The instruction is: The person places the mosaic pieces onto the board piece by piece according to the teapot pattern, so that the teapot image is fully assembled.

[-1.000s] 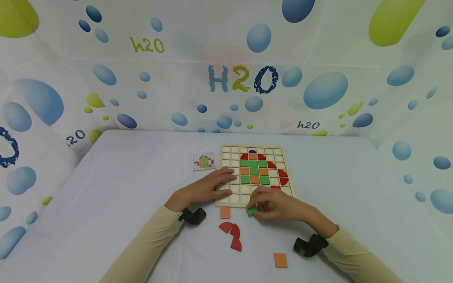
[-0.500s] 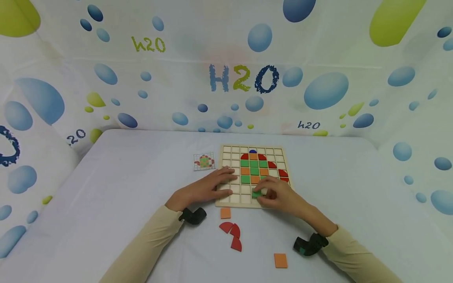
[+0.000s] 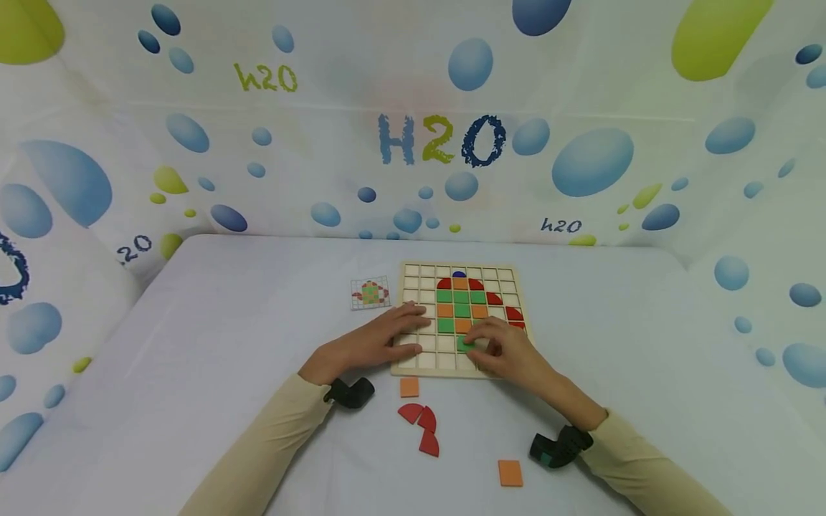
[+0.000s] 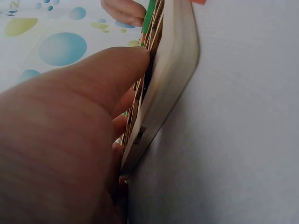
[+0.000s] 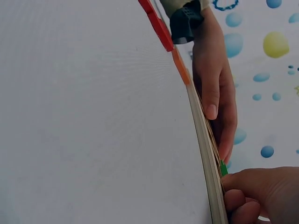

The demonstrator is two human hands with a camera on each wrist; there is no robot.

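The wooden grid board [image 3: 429, 362] lies flat on the table with a pattern of coloured tiles in its cells. My left hand [image 3: 374, 340] rests on its left side with fairly straight, slightly spread fingers; the left wrist view shows the thumb [image 4: 124, 60] at the board's edge. Above the lower middle cells, my right hand [image 3: 516, 352] pinches a green square tile [image 3: 463, 344] between thumb and index finger. That tile sits at a cell just below the orange and green row. In the right wrist view the thumb [image 5: 252, 183] meets the green tile [image 5: 224, 168]. The right fingers hide several board cells.
A small pattern card [image 3: 371, 293] lies left of the board. In front of the board are an orange square [image 3: 409, 387], several red quarter-circle tiles [image 3: 429, 443] and another orange square [image 3: 510, 473]. A printed white backdrop [image 3: 323, 172] stands behind the table.
My right hand has carried the green tile from the board's front edge up onto the grid, then slightly further to a cell below the pattern. My left hand has stayed in place.
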